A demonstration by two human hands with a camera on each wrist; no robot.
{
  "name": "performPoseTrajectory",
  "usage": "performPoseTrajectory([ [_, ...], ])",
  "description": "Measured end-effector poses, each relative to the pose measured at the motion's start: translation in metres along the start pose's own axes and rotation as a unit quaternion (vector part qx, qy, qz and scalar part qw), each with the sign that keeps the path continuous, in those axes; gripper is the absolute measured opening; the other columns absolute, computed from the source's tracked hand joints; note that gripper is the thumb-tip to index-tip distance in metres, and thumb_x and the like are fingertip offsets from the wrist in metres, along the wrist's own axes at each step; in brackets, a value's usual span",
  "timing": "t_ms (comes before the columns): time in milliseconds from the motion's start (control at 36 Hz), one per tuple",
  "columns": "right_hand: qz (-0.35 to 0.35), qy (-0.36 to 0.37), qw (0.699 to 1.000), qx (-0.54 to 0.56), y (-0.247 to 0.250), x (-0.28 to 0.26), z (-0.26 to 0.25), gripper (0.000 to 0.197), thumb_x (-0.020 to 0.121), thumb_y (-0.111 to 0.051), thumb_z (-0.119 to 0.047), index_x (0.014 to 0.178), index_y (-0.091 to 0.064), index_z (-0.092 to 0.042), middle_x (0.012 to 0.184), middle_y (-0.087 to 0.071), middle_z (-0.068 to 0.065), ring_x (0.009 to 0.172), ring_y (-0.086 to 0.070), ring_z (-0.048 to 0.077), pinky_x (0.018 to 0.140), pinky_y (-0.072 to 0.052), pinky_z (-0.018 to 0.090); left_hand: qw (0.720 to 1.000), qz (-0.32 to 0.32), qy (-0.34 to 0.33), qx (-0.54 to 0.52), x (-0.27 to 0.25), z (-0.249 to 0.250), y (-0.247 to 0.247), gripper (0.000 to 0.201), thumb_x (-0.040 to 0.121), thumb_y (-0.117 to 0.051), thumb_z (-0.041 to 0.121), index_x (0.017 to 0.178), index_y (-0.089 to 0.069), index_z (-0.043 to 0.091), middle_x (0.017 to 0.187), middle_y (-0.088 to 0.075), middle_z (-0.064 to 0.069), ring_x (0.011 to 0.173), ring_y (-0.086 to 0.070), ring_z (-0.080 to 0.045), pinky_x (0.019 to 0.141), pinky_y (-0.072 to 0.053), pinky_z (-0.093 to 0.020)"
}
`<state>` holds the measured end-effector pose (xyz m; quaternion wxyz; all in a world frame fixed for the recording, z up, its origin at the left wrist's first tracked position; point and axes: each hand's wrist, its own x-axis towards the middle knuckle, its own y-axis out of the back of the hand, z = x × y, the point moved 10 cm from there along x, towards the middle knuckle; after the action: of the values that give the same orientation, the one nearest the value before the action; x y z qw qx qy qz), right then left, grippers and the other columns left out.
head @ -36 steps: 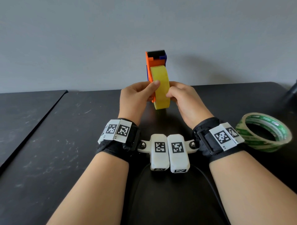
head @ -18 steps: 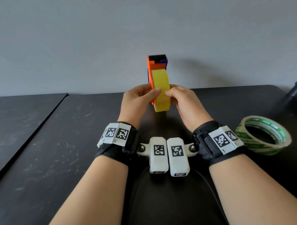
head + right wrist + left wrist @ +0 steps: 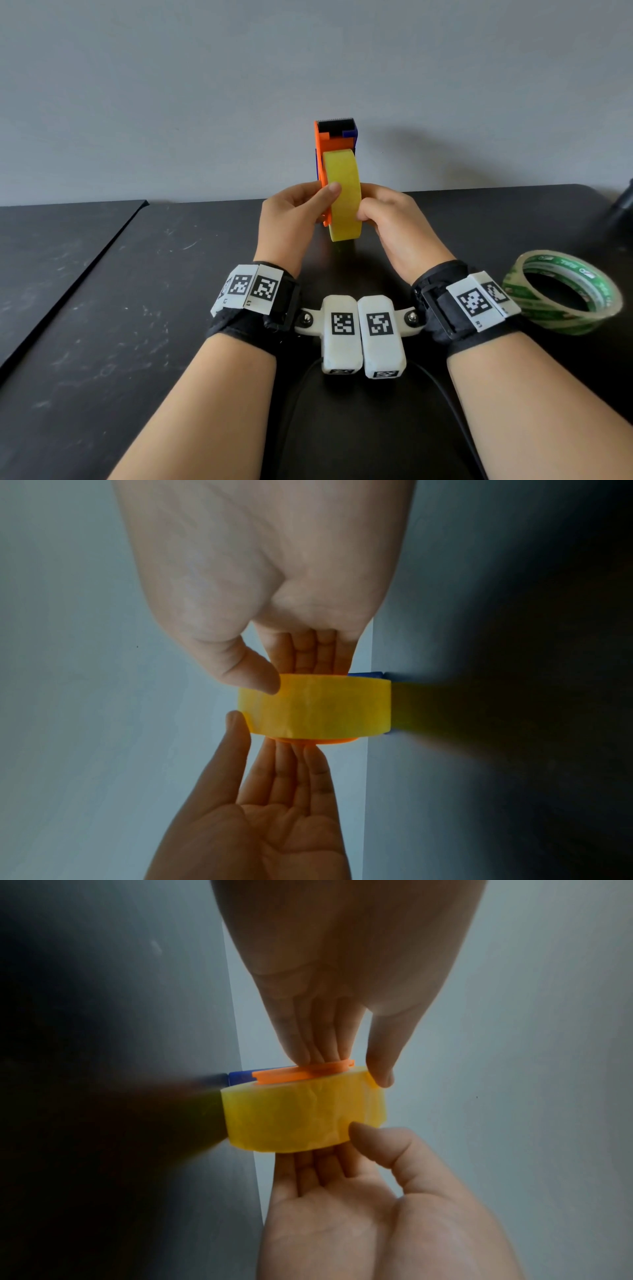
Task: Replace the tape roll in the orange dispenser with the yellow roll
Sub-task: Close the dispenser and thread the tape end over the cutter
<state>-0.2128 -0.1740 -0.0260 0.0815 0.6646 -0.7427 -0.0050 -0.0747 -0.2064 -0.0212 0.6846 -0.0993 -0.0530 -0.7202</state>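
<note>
Yellow roll point(image 3: 344, 185) sits against the orange dispenser point(image 3: 321, 145); the left hand point(image 3: 291, 219) clamps thumb and fingers on the dispenser, the right hand point(image 3: 394, 224) on the roll.

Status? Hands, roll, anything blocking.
Left hand grips orange dispenser, thumb on yellow roll. Right hand pinches that roll against dispenser's side; seating unclear. Green-printed roll lies on table to the right, clear of both hands.

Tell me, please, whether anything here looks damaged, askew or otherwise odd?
Nothing is broken or spilled. Only the yellow roll, held against the orange dispenser, stands out: its outer wrap looks creased in the left wrist view.
</note>
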Motion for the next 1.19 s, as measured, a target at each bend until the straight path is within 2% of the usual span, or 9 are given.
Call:
performPoseTrajectory([
  [83,0.001,-0.003,1.000,0.013,0.0000,0.0003,0.0003,0.045,0.075,-0.050,-0.018,0.116,-0.069,-0.017,0.112,-0.072,0.005,0.110,-0.065,0.022,0.104,-0.048,0.045,1.000,0.000,0.004,-0.008,0.0002,-0.0006,0.0000,0.020,0.088,-0.069,0.021,0.101,-0.074,0.007,0.090,-0.075,-0.011,0.072,-0.068,-0.012,0.072,-0.057,-0.021],
  [194,-0.010,0.002,1.000,0.019,-0.0025,-0.0001,-0.0003,0.040,0.081,-0.050,-0.013,0.116,-0.068,-0.020,0.114,-0.072,0.005,0.112,-0.065,0.021,0.106,-0.046,0.045,1.000,0.001,0.014,-0.016,0.0010,-0.0022,0.0007,0.018,0.089,-0.068,0.022,0.101,-0.074,0.009,0.086,-0.076,-0.005,0.071,-0.069,-0.008,0.072,-0.056,-0.020],
  [389,-0.017,0.005,1.000,0.023,-0.0041,-0.0009,-0.0021,0.039,0.079,-0.051,-0.018,0.114,-0.069,-0.023,0.113,-0.073,0.003,0.111,-0.066,0.019,0.106,-0.046,0.044,1.000,-0.001,0.017,-0.018,0.0009,-0.0021,0.0005,0.021,0.090,-0.067,0.022,0.103,-0.073,0.007,0.090,-0.076,-0.008,0.075,-0.069,-0.012,0.076,-0.057,-0.024],
  [528,-0.013,0.013,1.000,0.014,-0.0019,0.0003,-0.0012,0.032,0.090,-0.050,-0.011,0.108,-0.068,-0.028,0.112,-0.073,0.001,0.110,-0.066,0.016,0.106,-0.046,0.041,1.000,-0.003,0.021,-0.021,0.0006,-0.0020,-0.0001,0.025,0.088,-0.068,0.021,0.104,-0.073,0.001,0.093,-0.075,-0.014,0.076,-0.067,-0.017,0.079,-0.056,-0.030],
  [639,-0.015,0.016,1.000,0.009,-0.0025,0.0004,-0.0006,0.030,0.093,-0.049,-0.012,0.106,-0.067,-0.032,0.112,-0.073,-0.001,0.109,-0.066,0.013,0.104,-0.047,0.037,0.999,-0.005,0.023,-0.021,0.0006,-0.0018,0.0007,0.026,0.088,-0.069,0.019,0.105,-0.073,0.000,0.092,-0.075,-0.014,0.074,-0.067,-0.016,0.080,-0.057,-0.030],
  [750,-0.014,0.018,1.000,0.012,-0.0030,0.0003,-0.0007,0.030,0.092,-0.050,-0.013,0.109,-0.069,-0.029,0.112,-0.074,0.000,0.109,-0.067,0.014,0.104,-0.048,0.039,1.000,-0.005,0.021,-0.021,0.0012,-0.0014,0.0017,0.027,0.088,-0.068,0.019,0.107,-0.072,0.000,0.096,-0.075,-0.015,0.077,-0.068,-0.017,0.082,-0.057,-0.031],
  [917,-0.025,0.021,0.999,0.027,-0.0051,0.0004,0.0001,0.032,0.094,-0.049,-0.011,0.114,-0.069,-0.025,0.114,-0.073,0.003,0.111,-0.066,0.015,0.105,-0.047,0.038,1.000,-0.002,0.006,-0.014,0.0017,0.0000,0.0027,0.025,0.089,-0.068,0.018,0.107,-0.072,0.001,0.088,-0.075,-0.008,0.067,-0.068,-0.005,0.071,-0.055,-0.019],
  [1083,-0.029,0.021,0.999,0.031,-0.0053,0.0023,0.0015,0.034,0.094,-0.048,-0.012,0.121,-0.068,-0.019,0.117,-0.072,0.003,0.113,-0.065,0.016,0.105,-0.046,0.037,1.000,-0.003,-0.001,-0.004,0.0019,0.0008,0.0030,0.028,0.089,-0.068,0.019,0.109,-0.072,0.001,0.091,-0.075,-0.009,0.069,-0.068,-0.004,0.073,-0.055,-0.018],
  [1194,-0.034,0.023,0.999,0.034,-0.0064,0.0021,0.0012,0.033,0.097,-0.048,-0.014,0.125,-0.066,-0.018,0.117,-0.072,0.001,0.111,-0.066,0.012,0.097,-0.049,0.026,1.000,0.000,-0.002,-0.006,0.0016,0.0017,0.0038,0.025,0.089,-0.068,0.018,0.108,-0.072,0.002,0.088,-0.075,-0.007,0.068,-0.068,-0.004,0.075,-0.058,-0.020],
])
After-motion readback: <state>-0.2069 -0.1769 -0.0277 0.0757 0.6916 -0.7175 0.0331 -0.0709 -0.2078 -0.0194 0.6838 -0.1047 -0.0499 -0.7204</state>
